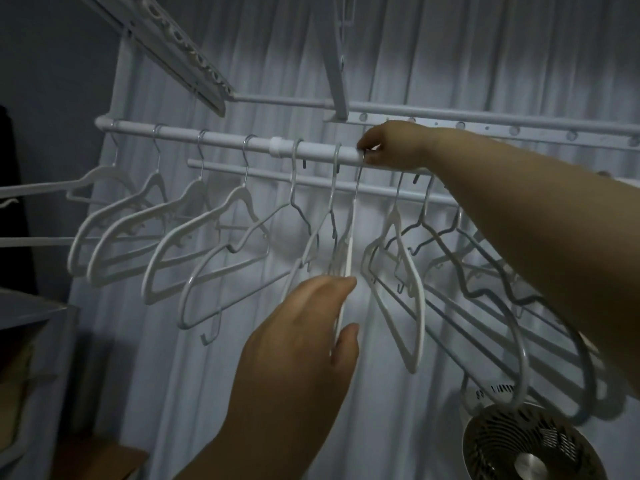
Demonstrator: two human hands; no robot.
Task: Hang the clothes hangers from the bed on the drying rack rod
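The left hand [301, 327] holds a white hanger [349, 251] low down between thumb and fingers. The right hand [391, 147] pinches its hook against the rod [221, 137].

Before me the long white round metal rack rod [225, 140] carries a row of white plastic clothes hangers [239, 195], hung by thin wire hooks [245, 161], spaced apart, all turned slantwise.

Rod [214, 138] crowded with hangers [194, 244], narrow gaps between hooks [248, 142], thinner rod [263, 174] close behind, open room below centre, fan [533, 448] low right
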